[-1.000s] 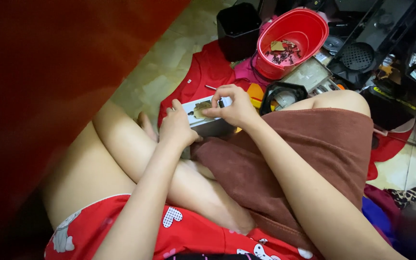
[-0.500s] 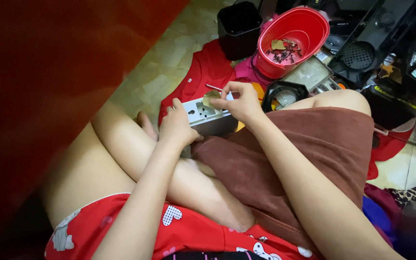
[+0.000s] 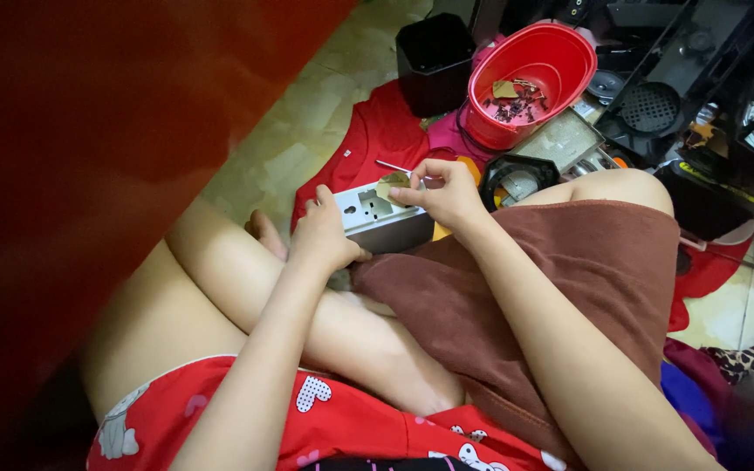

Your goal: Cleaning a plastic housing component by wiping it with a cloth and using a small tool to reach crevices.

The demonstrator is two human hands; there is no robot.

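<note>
While the person is sitting on a pale tiled floor (image 3: 307, 131), the left hand (image 3: 325, 237) is clasping a grey metal box (image 3: 381, 218) mid-frame; the right hand (image 3: 442, 194) is pinching a small piece (image 3: 392, 186) atop it, red tub (image 3: 530, 83) sitting upper right.

metal box (image 3: 381, 218): matt grey | basin (image 3: 530, 83): glossy red plastic | towel (image 3: 551, 296): brown cloth, soft nap

Left of my metal box (image 3: 383, 218) the tiled floor (image 3: 307, 131) lies bare, room to pass. Ahead, the red bowl (image 3: 530, 83) and black container (image 3: 434, 61) crowd close (speakers (image 3: 656, 105) too, blocking the right).
</note>
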